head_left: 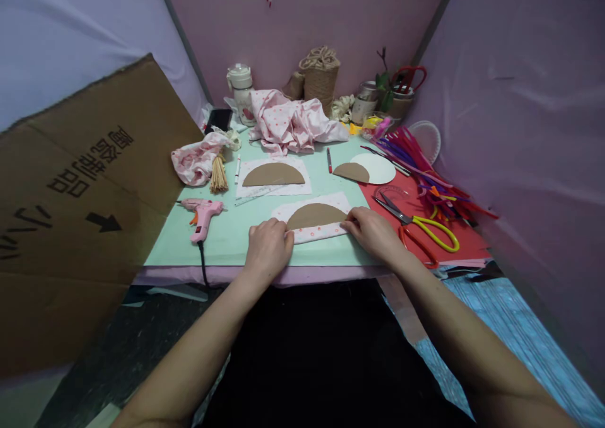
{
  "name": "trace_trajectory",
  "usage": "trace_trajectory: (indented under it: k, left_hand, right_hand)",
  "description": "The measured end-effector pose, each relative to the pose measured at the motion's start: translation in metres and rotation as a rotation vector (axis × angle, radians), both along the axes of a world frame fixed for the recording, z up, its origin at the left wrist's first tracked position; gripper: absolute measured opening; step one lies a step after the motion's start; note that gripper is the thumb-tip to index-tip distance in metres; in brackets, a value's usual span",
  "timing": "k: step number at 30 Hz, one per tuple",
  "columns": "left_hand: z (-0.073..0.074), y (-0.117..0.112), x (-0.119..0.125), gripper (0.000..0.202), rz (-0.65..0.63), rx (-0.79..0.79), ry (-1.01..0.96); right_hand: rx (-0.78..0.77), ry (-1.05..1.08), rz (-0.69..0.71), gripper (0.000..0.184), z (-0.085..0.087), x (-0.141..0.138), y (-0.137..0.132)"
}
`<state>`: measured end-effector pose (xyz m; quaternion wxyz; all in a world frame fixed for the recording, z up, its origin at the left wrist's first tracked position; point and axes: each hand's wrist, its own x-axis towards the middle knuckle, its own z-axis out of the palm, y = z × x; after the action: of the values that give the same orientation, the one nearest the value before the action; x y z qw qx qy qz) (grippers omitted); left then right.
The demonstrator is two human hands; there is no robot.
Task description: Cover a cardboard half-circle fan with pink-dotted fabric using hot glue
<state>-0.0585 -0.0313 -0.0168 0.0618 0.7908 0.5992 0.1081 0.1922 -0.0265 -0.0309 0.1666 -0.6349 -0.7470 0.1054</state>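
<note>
- Forearms (193,352) come in from the bottom, black clothing (331,352) between them.
- Left hand (268,248) on the left end of the spotted cloth (325,232) — can't tell if it pinches or only presses.
- Right hand (372,229) — thumb and fingertips closed on the cloth's right end. Hands apart, cloth strip spanning them.
- Cloth sits near the front edge of the desk (227,251), near side folded up.
- Half-disc (316,215) of brown card on it, curve facing away, straight side along the fold.
- Second half-disc (274,174) just beyond, on another cloth piece (306,177); clear ruler (258,196) at its near side.
- Glue gun (207,217) left of the left hand.
- Yellow-handled scissors (405,219) right of the right hand, on red sheet (466,236).
</note>
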Motion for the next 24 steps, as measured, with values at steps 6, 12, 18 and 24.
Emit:
trace_trajectory:
  k: [6, 12, 18, 24]
  left_hand:
    - [-0.001, -0.003, -0.002, 0.016, 0.046, 0.023, -0.008]
    - [-0.004, -0.007, -0.003, 0.016, 0.045, 0.055, -0.096]
    - [-0.008, -0.01, -0.009, 0.013, 0.084, 0.02, -0.142]
    - [-0.013, -0.011, -0.02, 0.023, 0.033, 0.186, -0.152]
  right_hand:
    - [0.272, -0.209, -0.026, 0.008, 0.003, -0.01, -0.008]
    - [0.285, -0.329, 0.192, 0.021, -0.006, -0.021, -0.018]
    - [0.254, -0.374, 0.18, 0.017, -0.002, -0.022, -0.031]
    - [0.22, -0.39, 0.174, 0.019, 0.007, -0.027, -0.038]
